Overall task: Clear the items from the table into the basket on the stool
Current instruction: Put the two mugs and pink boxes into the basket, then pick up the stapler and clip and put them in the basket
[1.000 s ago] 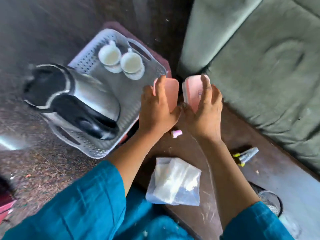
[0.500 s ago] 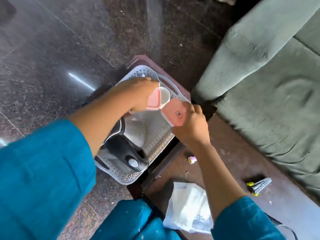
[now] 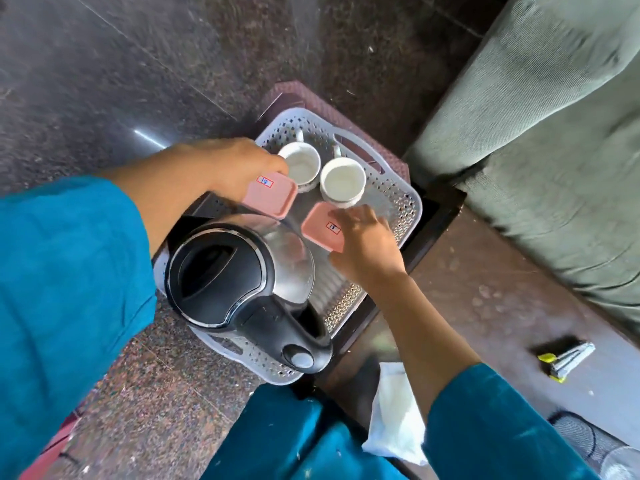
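From the head camera I look down at a grey basket (image 3: 398,199) that sits on a brown stool (image 3: 294,93). In the basket I see a steel kettle (image 3: 242,275) with a black lid, two white cups (image 3: 303,164), and two pink lids. My left hand (image 3: 221,164) is on the left pink lid (image 3: 272,195), with the fingers resting on its far corner; I cannot tell if the grip is tight. My right hand (image 3: 367,247) lies on the right pink lid (image 3: 320,230), fingers spread flat over it, not curled around it. On the brown tabletop (image 3: 485,306) to the right lie a white plastic bag (image 3: 394,420) and a small stapler (image 3: 568,358), well apart from the basket.
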### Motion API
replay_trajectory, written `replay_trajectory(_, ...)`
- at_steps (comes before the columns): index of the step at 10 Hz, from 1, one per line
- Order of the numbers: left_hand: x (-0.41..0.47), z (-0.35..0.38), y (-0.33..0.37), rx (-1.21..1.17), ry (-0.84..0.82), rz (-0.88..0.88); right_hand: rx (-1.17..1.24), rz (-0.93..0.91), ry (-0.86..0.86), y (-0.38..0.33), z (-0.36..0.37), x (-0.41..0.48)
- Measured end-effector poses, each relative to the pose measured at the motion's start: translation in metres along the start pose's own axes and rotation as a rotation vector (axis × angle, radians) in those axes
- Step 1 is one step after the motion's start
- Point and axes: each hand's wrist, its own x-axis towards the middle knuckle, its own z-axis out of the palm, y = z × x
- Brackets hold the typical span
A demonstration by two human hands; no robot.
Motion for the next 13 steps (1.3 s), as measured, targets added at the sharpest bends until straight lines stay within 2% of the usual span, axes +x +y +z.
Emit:
replay_trajectory(1,0.025,0.026,-0.034,-0.124,-0.082,-0.044,0.031,-0.002,0.019,-0.007,0.006,0.003)
replay_trajectory(2,0.027,0.035,-0.045,-0.044,-0.033,0.021,0.054,0.009,0.040,-0.012,0.010,0.006)
replay_trajectory(4,-0.013,0.005,-0.020,0.119,0.134,0.190,0.080,0.054,0.085,-0.017,0.014,0.007)
replay_trajectory(5,-0.021,-0.001,-0.012,0.189,0.145,0.223,0.088,0.059,0.063,-0.018,0.016,0.008)
replay_trajectory(6,-0.033,-0.013,-0.002,0.200,0.096,0.191,0.065,0.053,0.031,-0.019,0.016,0.007)
replay_trajectory(7,-0.039,-0.018,0.009,0.024,0.099,0.167,0.029,0.053,0.006,-0.019,0.013,0.005)
replay_trajectory(8,-0.041,-0.024,0.017,0.023,0.042,0.112,0.006,0.063,-0.002,-0.017,0.011,0.002)
replay_trajectory(10,-0.048,-0.032,0.039,0.147,0.341,0.126,0.055,0.062,0.115,-0.011,0.008,-0.015)
replay_trajectory(11,-0.060,-0.050,0.051,0.136,0.373,0.185,0.075,0.052,0.194,-0.005,0.002,-0.028)
replay_trajectory(13,-0.073,-0.069,0.135,0.039,0.580,0.338,0.138,0.115,0.336,0.025,-0.013,-0.076)
